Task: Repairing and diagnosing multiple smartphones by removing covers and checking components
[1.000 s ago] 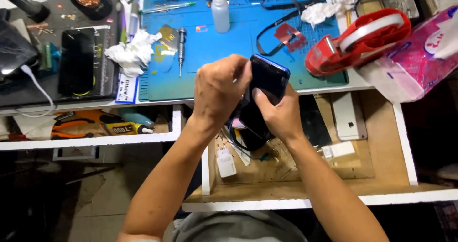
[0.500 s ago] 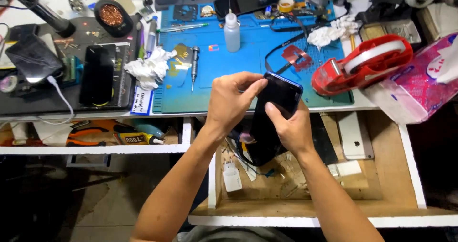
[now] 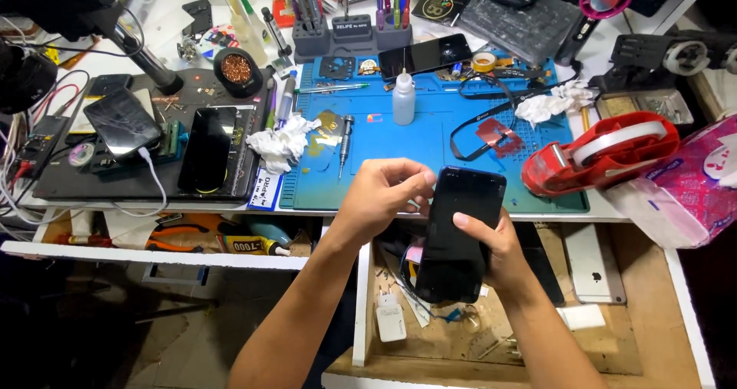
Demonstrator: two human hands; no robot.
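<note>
Over the bench's front edge, the right hand point(image 3: 503, 255) clasps a glossy black rectangular phone point(image 3: 459, 232); the left hand's point(image 3: 384, 197) curled fingers pinch its upper edge.

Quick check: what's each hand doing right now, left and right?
Left hand: fingers curled, pinching the top left edge of the black rectangular smartphone.
Right hand: closed around the same phone, gripping it from behind.
</note>
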